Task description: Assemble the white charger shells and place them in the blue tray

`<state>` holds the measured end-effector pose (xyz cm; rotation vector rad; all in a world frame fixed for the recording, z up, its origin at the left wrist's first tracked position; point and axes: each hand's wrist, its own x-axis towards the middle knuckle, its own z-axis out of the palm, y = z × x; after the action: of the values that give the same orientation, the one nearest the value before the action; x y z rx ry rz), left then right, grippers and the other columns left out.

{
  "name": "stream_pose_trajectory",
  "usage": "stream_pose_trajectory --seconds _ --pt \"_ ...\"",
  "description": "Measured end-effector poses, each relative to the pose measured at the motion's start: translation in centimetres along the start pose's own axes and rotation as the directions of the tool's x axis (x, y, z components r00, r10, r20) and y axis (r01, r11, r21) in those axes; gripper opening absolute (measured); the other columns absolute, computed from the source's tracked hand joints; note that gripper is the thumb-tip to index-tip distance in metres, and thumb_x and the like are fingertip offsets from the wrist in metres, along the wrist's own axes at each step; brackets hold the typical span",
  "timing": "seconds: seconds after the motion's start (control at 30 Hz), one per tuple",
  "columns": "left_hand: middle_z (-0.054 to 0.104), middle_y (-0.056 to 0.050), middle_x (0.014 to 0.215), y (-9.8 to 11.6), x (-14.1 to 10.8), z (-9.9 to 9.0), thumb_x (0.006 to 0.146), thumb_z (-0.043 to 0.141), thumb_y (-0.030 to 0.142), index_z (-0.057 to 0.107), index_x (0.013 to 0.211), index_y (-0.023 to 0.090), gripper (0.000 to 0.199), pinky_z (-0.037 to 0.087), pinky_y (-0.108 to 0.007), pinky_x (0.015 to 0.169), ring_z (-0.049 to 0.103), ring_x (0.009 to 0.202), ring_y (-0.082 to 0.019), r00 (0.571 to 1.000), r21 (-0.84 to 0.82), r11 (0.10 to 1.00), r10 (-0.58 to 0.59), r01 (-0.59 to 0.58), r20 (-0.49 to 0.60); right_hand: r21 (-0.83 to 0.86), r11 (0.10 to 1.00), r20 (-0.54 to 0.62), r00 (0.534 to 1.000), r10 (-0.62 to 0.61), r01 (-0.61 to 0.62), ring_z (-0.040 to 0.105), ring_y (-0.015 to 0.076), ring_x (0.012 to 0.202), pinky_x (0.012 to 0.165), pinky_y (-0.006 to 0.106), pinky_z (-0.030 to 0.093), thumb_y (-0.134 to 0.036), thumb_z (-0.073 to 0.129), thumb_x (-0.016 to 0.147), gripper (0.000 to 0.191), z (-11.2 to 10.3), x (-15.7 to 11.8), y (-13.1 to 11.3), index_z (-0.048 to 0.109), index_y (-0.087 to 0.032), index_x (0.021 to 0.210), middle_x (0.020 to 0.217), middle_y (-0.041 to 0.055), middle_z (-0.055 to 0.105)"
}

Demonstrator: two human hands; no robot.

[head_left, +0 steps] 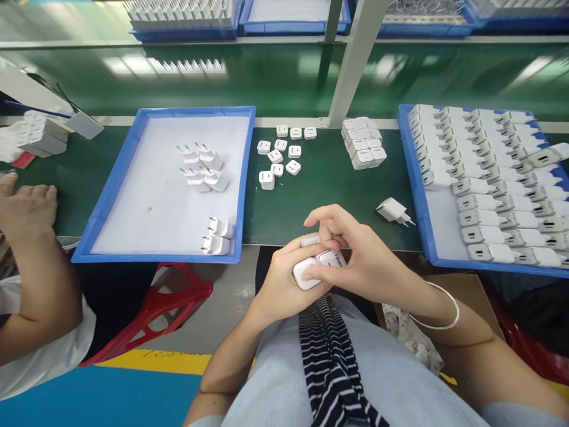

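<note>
Pieces [306,264], white and rounded, at least 2, are sitting in the person's left hand [282,277], just off the near edge of the green bench [329,216]. Left hand is curling around them, fingers closed. Right hand [362,255] is reaching over, its thumb pressing on 1 face, its index finger bending above; cannot tell whether its fingers are pinching anything. White band [456,314] is circling the right wrist. Beyond the hands, 9 loose caps [294,151] are lying scattered, 1 small stack [267,180] standing beside them. Printed white block [363,143] is resting farther right; nearer, 1 pronged charger [393,209] is lying alone. Blue tray at left [166,258] is holding 2 clusters of pronged plugs; blue tray at right [427,240] is carrying rows of chargers. At far left, a co-worker's hand [29,204] is hovering or resting near the bench, cannot tell which.
</note>
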<state>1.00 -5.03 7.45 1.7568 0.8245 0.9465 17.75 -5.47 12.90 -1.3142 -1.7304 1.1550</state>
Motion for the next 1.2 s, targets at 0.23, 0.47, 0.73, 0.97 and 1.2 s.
stream_pose_trajectory --seconds 0.23,0.47,0.73,0.97,1.2 --pt "0.07 -0.009 0.12 0.5 0.3 -0.8 0.07 0.082 0.019 0.07 0.114 0.021 0.046 0.055 -0.034 0.098 0.068 0.11 -0.022 0.999 0.042 0.998 0.04 -0.039 -0.018 0.105 0.994 -0.286 0.958 -0.001 0.032 0.051 0.0116 0.068 0.058 0.025 0.04 -0.022 0.065 0.091 0.002 -2.0 -2.2 1.1 0.066 -0.023 0.093 0.078 -0.0011 0.058" --pt "0.07 -0.008 0.121 0.8 0.3 -0.8 0.069 0.083 0.018 0.07 0.115 0.022 0.048 0.054 -0.031 0.098 0.068 0.109 -0.021 0.999 0.05 0.998 0.035 -0.034 -0.019 0.019 1.0 -0.127 0.992 -0.004 0.006 0.059 0.0133 0.069 0.054 0.026 0.041 -0.025 0.063 0.093 0.009 -1.7 -2.2 2.0 0.071 -0.022 0.094 0.085 0.0011 0.069" --pt "0.072 -0.006 0.11 1.9 0.3 -0.9 0.069 0.082 0.017 0.074 0.108 0.022 0.04 0.057 -0.031 0.089 0.07 0.096 -0.019 0.987 0.002 0.987 -0.162 0.162 0.012 -0.269 0.928 -0.006 0.962 -0.271 0.26 0.061 0.0136 0.078 0.071 0.026 0.047 -0.012 0.054 0.095 0.014 -2.2 -1.5 2.3 0.067 -0.016 0.093 0.085 0.003 0.069" --pt "0.073 -0.007 0.104 1.4 0.1 -1.2 0.068 0.084 0.022 0.075 0.106 0.02 0.04 0.057 -0.032 0.082 0.07 0.089 -0.02 0.975 -0.056 0.974 -0.222 0.221 -0.007 -0.519 0.799 0.022 0.94 -0.341 0.302 0.055 0.0195 0.076 0.066 0.033 0.044 -0.019 0.043 0.099 0.021 -1.9 -0.5 3.6 0.06 -0.019 0.087 0.082 0.0075 0.064" --pt "0.073 -0.009 0.112 0.9 -0.1 -1.0 0.07 0.082 0.023 0.074 0.11 0.022 0.041 0.055 -0.039 0.095 0.069 0.104 -0.025 0.988 -0.017 0.992 -0.123 0.122 -0.089 0.361 0.914 -0.007 0.98 0.2 -0.184 0.061 0.016 0.086 0.066 0.026 0.05 -0.041 0.06 0.093 0.031 -0.3 -1.7 4.0 0.051 -0.023 0.117 0.102 0.0043 0.065"
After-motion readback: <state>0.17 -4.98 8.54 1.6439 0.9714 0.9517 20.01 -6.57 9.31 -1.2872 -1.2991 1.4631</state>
